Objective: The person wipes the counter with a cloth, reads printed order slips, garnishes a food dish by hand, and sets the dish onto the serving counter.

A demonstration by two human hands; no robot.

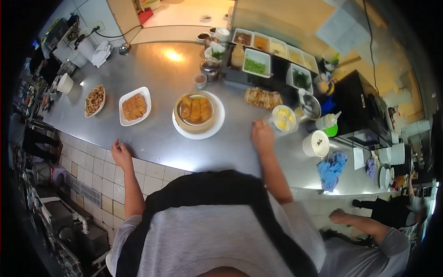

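My left hand (122, 155) hangs just off the front edge of the steel counter (159, 145), fingers loosely apart, nothing in them. Nearest to it stands a square white dish (143, 117) of sliced brown food. My right hand (263, 135) is over the counter, palm down and holding nothing that I can see. Just right of it is a small bowl (284, 118) with yellow pieces. Between my hands, a round bamboo steamer (181, 121) with golden-brown pieces sits on a white plate (220, 118). Several skewers (263, 98) lie beyond my right hand.
An oval bowl of brown strips (95, 100) is at the left. Several food containers (256, 63) line the back right. A lidded white tub (316, 143) and a blue cloth (332, 171) lie at the right. A co-worker's hand (338, 216) shows at lower right.
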